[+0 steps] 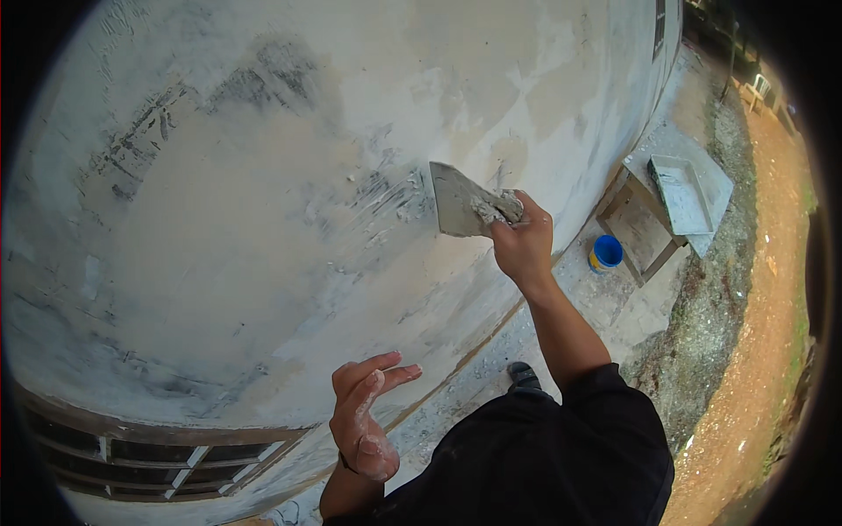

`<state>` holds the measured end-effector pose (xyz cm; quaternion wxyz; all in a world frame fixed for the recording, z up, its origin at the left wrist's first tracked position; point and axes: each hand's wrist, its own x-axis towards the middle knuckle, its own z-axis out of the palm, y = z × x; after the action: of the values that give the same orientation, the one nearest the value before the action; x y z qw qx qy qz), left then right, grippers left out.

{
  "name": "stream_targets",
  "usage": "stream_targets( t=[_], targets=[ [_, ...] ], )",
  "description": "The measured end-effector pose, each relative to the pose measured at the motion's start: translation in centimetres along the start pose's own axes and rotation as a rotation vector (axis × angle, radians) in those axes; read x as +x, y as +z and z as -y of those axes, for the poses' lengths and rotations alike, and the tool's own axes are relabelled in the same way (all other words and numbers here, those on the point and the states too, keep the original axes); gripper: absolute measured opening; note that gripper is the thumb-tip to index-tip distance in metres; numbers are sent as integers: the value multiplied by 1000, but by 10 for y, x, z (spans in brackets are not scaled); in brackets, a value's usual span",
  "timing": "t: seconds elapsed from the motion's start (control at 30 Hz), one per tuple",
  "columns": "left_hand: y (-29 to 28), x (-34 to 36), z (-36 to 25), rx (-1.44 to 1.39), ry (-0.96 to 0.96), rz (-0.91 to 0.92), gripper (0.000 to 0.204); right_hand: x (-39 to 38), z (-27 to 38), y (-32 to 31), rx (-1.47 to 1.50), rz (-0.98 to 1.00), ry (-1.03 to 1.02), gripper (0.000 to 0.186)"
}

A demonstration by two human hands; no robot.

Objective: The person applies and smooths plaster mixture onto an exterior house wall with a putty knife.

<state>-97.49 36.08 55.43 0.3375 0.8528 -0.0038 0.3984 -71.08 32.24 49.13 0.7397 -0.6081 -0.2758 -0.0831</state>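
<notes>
Head view: right hand (pixel 526 247) grips a caked scraper (pixel 458 202), blade by the patchy wall (pixel 219 228), contact unclear. Left hand (pixel 361 419) empty, loosely curled. Reads as mid-skim; dark streaks (pixel 384 197) call for flat, even blade pressure.

The handle of the scraper (pixel 456 203) is largely concealed by the right hand (pixel 524 245). Blade contact with the wall (pixel 237 219) cannot be determined. The barred window (pixel 149 454) is cut off by the dark lens rim; the left forearm (pixel 351 496), by the lower edge. One foot is out of sight — apparently behind the dark clothing (pixel 535 456). The distant chair (pixel 761 85) is too small for detail.
</notes>
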Motion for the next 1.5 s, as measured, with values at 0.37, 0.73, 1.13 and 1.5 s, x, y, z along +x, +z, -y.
stream_targets(
  t=[0.37, 0.73, 1.13, 1.5],
  targets=[
    [-75, -49, -25, 84, 73, -105, 61, -78, 58, 99, -334, -91, -306, 38],
    [-75, -56, -28, 9, 92, -124, 64, -153, 99, 104, -103, 278, -155, 30],
    [-12, -8, -14, 5, -3, -102, 64, -4, 21, -13, 249, 353, 124, 34],
    [-55, -53, -23, 32, -77, -161, 64, -89, 74, 101, -289, 76, -314, 38]
  ],
)
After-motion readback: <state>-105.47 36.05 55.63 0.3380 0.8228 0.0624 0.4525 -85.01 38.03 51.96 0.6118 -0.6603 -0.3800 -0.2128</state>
